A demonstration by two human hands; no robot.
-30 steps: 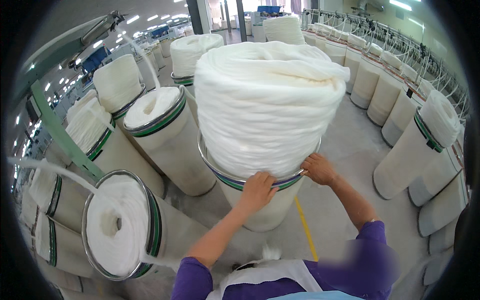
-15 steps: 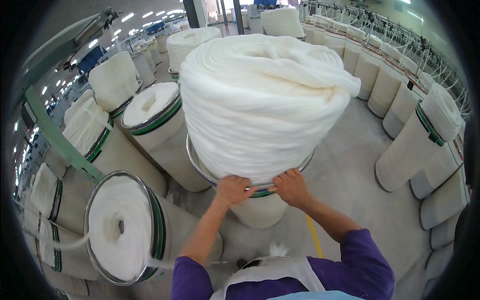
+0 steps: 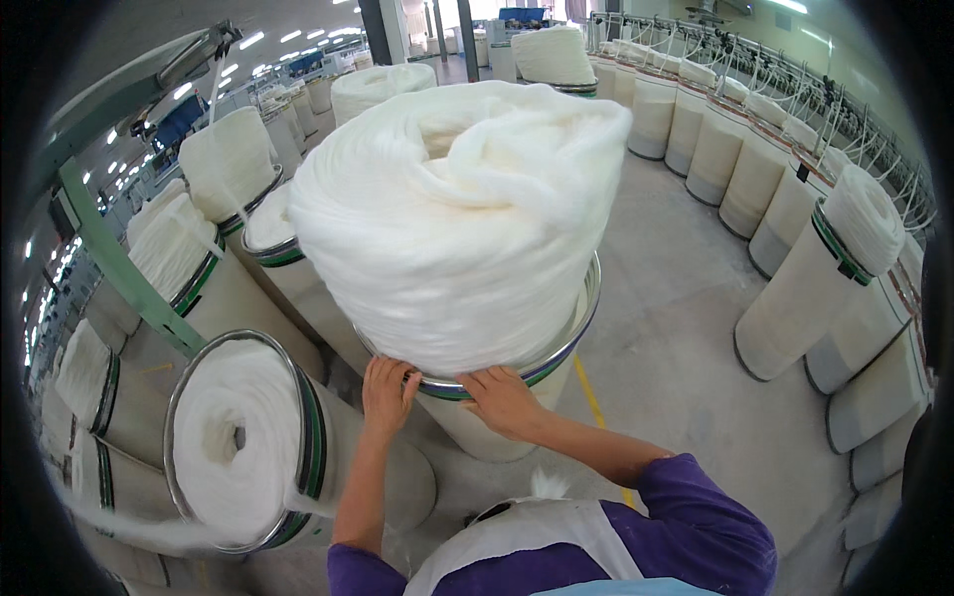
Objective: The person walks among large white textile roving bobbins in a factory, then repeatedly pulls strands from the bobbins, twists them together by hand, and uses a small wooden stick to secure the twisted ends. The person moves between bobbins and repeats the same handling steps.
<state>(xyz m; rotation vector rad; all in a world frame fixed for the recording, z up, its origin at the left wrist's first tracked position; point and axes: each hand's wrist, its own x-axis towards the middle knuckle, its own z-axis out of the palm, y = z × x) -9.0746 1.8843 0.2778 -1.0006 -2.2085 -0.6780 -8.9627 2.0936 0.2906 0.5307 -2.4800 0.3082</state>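
Straight in front of me stands a tall cream can (image 3: 497, 432) with a metal rim and a green and blue band. A big coil of thick white sliver (image 3: 462, 228) rises far above its rim, loosely folded on top. My left hand (image 3: 390, 392) grips the near edge of the can's rim, fingers curled over it. A little to the right, my right hand (image 3: 502, 400) holds the same rim, its fingers hooked over the top. Both forearms reach forward from purple sleeves. The coil hides the far side of the rim.
At the lower left, a neighbouring can (image 3: 238, 442) filled with white sliver stands close by. More filled cans (image 3: 234, 164) crowd the left behind a green post (image 3: 124, 258). A long row of cans (image 3: 740, 149) curves along the right, with one taller-filled can (image 3: 820, 283) before it.
The can and its tall coil have shifted left in view, partly covering a can behind. Both hands have gone left with the rim, still gripping it.
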